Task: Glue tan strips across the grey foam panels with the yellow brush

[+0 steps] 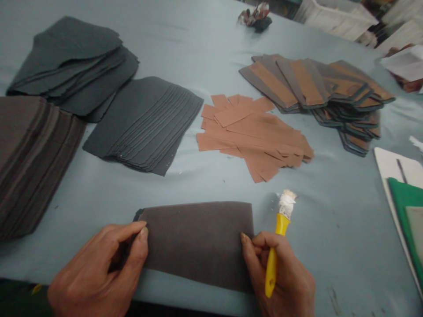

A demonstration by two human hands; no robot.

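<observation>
The dark grey sheet [196, 244] lies flat on the table, directly in front of the person and close to the near table edge. Its long axis runs side to side, so each hand sits at one short end and neither is nearer. The surface looks felt-like, though the material cannot be confirmed from this view.

The left hand [99, 268] is partly closed, pinching the sheet's left end between thumb and forefinger. The right hand [280, 273] is closed around the yellow-handled brush [271, 268], with its thumb tip at the sheet's right end. The brush's white-caked bristles [287, 203] point up and away from the person, just beyond the sheet's right end.

Farther out, the pale blue table cover [330, 193] carries a loose pile of tan strips [254, 136] and a fanned pile of grey pieces faced with tan [317, 88]. To the left are two stacks of dark grey sheets [145, 123] [69, 66] and a brownish-grey stack [33, 163]. At the right edge — a white board [386, 163] with a green sheet [398, 207] on it.
</observation>
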